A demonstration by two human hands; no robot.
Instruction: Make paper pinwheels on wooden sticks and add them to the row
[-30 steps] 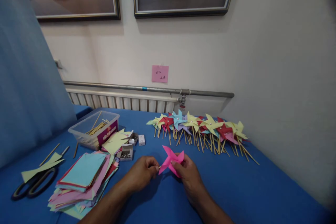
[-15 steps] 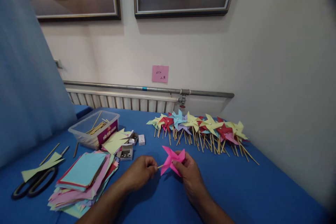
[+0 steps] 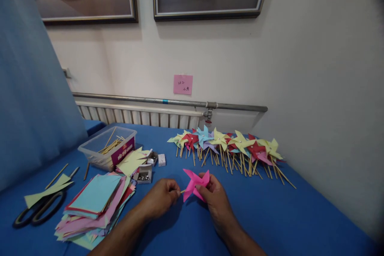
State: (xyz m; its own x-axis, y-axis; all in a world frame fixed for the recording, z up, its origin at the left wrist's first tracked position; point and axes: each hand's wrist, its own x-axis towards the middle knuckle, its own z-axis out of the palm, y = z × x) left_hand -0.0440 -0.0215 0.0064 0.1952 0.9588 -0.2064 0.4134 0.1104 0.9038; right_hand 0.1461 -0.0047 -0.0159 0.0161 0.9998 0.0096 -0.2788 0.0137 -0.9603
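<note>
The fingers (image 3: 175,190) of the left hand (image 3: 162,198) are closed in a pinch on the end of a wooden stick (image 3: 181,191), of which only a short piece shows. The fingers of the right hand (image 3: 215,200) are closed on the pink pinwheel (image 3: 194,183) and hold its paper blades from the right side. The pinwheel is low over the blue surface (image 3: 285,216), at the near middle, between the two hands; whether it touches the surface I cannot tell. Behind it, near the wall, a row of finished pinwheels (image 3: 231,144) lies on the surface. To the left lies a stack of coloured paper (image 3: 96,202). Just beyond the stack are a small open box of pins (image 3: 144,176) and a clear plastic box (image 3: 106,150) with sticks inside. Scissors (image 3: 37,211) lie at the far left.
</note>
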